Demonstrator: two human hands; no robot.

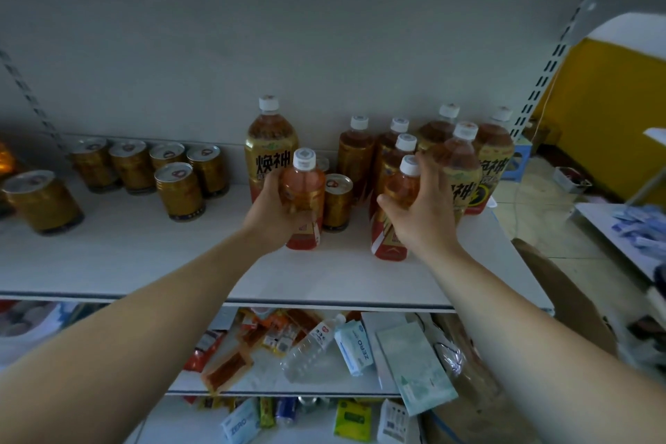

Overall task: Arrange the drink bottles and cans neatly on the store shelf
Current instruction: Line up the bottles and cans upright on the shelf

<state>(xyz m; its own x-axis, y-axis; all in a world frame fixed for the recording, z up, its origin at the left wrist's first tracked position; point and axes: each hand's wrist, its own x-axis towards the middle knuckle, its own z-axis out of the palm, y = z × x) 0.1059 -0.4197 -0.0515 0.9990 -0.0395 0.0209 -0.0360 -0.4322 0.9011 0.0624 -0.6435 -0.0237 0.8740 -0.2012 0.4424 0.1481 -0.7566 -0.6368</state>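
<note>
My left hand point(277, 216) curls its fingers round a small bottle point(306, 187) standing mid-shelf point(144, 263). At its 3 o'clock, my right hand point(425, 220) grips a second bottle point(398, 191), likely to align both. The cans point(176, 187) stand at 9 o'clock.

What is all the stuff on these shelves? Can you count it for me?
small clear plastic bottles of orange drink: about five, white caps, right of centre on the shelf; two are held
big plastic tea bottles with yellow labels: four, amber, at the back
round metal cans: at least seven, gold with silver tops, mostly left
white metal shelf: one, under the drinks
clear water bottle: one, lying on the lower shelf
ZERO packs: two, white and blue, lower shelves
left hand: grips the front-left small bottle
right hand: grips the front-right small bottle
</note>
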